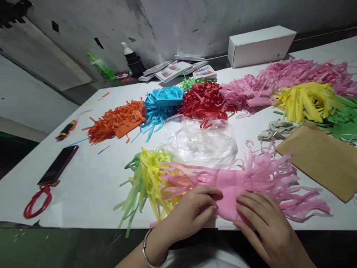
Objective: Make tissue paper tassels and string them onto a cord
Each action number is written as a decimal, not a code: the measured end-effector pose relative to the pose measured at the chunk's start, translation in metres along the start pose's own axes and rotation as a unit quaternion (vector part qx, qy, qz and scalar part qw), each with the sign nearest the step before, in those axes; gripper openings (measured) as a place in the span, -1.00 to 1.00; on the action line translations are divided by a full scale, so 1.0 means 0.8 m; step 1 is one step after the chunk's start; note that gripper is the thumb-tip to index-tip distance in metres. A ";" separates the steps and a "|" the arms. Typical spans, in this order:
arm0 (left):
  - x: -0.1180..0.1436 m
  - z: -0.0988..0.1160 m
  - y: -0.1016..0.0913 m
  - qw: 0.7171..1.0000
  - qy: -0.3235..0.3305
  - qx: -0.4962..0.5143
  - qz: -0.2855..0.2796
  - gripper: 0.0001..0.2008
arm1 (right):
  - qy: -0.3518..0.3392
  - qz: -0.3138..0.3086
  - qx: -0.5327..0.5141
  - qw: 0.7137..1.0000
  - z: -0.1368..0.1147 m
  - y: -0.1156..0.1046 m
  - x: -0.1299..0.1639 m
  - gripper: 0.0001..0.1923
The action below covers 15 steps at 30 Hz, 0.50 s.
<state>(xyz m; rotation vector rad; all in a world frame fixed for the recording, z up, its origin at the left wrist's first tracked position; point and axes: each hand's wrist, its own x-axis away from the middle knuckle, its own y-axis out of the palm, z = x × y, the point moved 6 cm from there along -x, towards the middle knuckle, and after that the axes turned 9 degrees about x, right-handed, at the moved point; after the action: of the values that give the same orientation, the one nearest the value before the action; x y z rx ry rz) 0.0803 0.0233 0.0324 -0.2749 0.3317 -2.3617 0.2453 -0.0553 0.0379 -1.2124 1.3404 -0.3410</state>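
A pink tissue-paper tassel (230, 186) lies near the table's front edge, its uncut middle band flat and its fringe spreading left and right. My left hand (195, 208) rests on the band's left side, fingers bent and apart from the thumb. On the right side of the band, my right hand (262, 219) lies with fingers stretched over the paper. What lies under my palms is hidden. Yellow and light green tissue strips (152, 175) stick out beside my left hand, partly beneath the pink fringe. A crumpled clear plastic bag (202, 143) sits just behind the tassel.
Behind stand orange (117, 121), blue (164, 100), red (202, 98) and pink (248, 91) fringe bundles. Yellow fringe (308, 100) and a brown envelope (320, 158) are at right. A phone (58, 165) with red strap lies left. A white box (260, 46) stands by the wall.
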 end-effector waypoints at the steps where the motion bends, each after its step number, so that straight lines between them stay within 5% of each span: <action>1: 0.000 0.000 0.000 1.000 0.002 0.001 0.002 -0.79 | 0.005 0.003 -0.003 1.000 -0.003 0.001 -0.003 -0.80; 15: -0.001 0.000 -0.001 1.000 -0.011 0.013 0.008 -0.80 | 0.038 -0.001 -0.082 0.996 -0.015 0.013 -0.015 -0.82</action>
<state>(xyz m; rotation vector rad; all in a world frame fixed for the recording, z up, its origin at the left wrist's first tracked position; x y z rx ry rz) 0.0801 0.0243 0.0328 -0.2860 0.2923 -2.3430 0.2267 -0.0469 0.0387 -1.3476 1.4549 -0.2842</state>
